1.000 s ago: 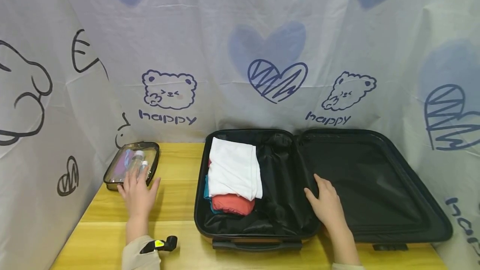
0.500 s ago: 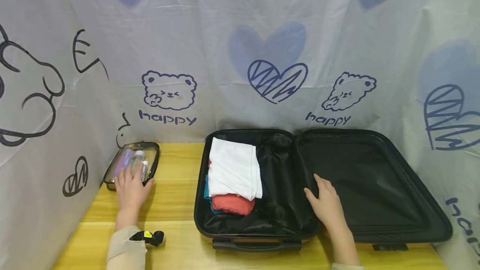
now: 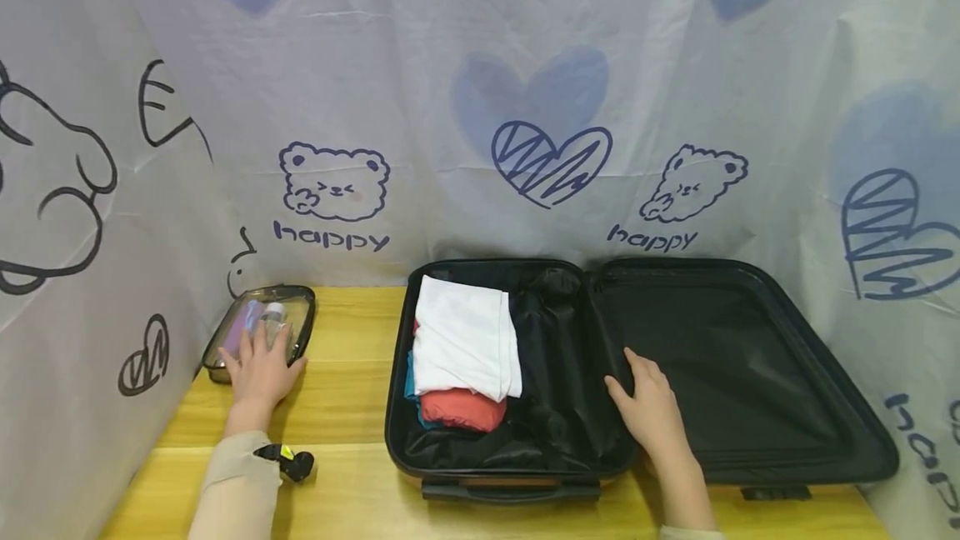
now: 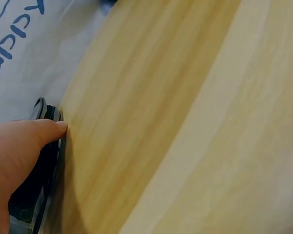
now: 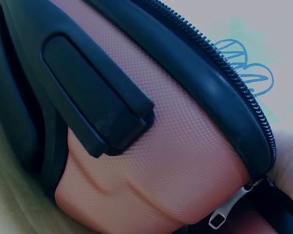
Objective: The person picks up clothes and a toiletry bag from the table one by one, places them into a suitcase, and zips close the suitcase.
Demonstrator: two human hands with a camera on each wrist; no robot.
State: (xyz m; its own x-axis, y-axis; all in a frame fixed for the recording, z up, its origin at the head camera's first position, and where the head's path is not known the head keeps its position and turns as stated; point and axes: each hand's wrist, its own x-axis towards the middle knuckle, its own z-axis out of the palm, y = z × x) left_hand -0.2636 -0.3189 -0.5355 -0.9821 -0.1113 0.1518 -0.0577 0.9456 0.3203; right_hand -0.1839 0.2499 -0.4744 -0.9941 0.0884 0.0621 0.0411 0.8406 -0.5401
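On the left, a clear pouch with dark edging point(image 3: 300, 300) lies flat, with a capped bottle point(image 3: 274, 312) and purple items visible inside. My left hand point(image 3: 258, 380) rests over its near part with fingers spread; in the left wrist view the thumb point(image 4: 27, 146) touches the pouch's dark edge. An open black-lined suitcase point(image 3: 558, 357) holds a folded white cloth point(image 3: 465, 340) on top of red cloth point(image 3: 463, 409) and some teal cloth. My right hand point(image 3: 654, 407) lies at the suitcase's inner right edge, fingers extended, holding nothing visible.
The suitcase's other half point(image 3: 735, 365) lies open on the right. A carry handle point(image 3: 512, 492) sits on the near side. Printed white fabric point(image 3: 442, 107) hangs behind and at both sides. Wooden tabletop point(image 3: 345, 407) lies between pouch and suitcase.
My left hand has shifted left across the near part of the pouch, and its fingers are spread wider. The right hand stays at the suitcase edge.
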